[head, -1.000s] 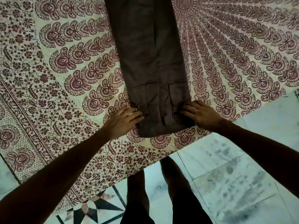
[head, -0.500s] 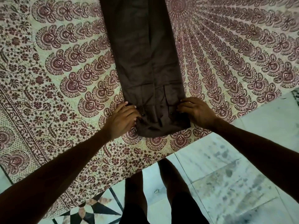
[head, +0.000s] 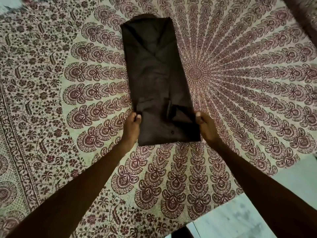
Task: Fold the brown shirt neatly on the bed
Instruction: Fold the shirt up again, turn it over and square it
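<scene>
The brown shirt (head: pixel 154 71) lies as a long narrow strip on the bed (head: pixel 248 69), its sides folded inward and its far end near the top of the view. The near end is doubled up over the strip, with a button showing on it. My left hand (head: pixel 132 126) pinches the left edge of that doubled part, thumb on top. My right hand (head: pixel 205 124) pinches the right edge the same way. Both hands hold the fabric just above the bedspread.
The bed is covered by a cream and maroon mandala-print spread (head: pixel 68 100). Its corner ends at the lower right, where a pale marble floor (head: pixel 236 219) shows. A dark fabric edge (head: pixel 303 12) sits at the top right.
Both hands went from pressing flat on the shirt's near end to gripping its side edges. The near end has been lifted and carried away from me over the strip. The view has shifted further onto the bed.
</scene>
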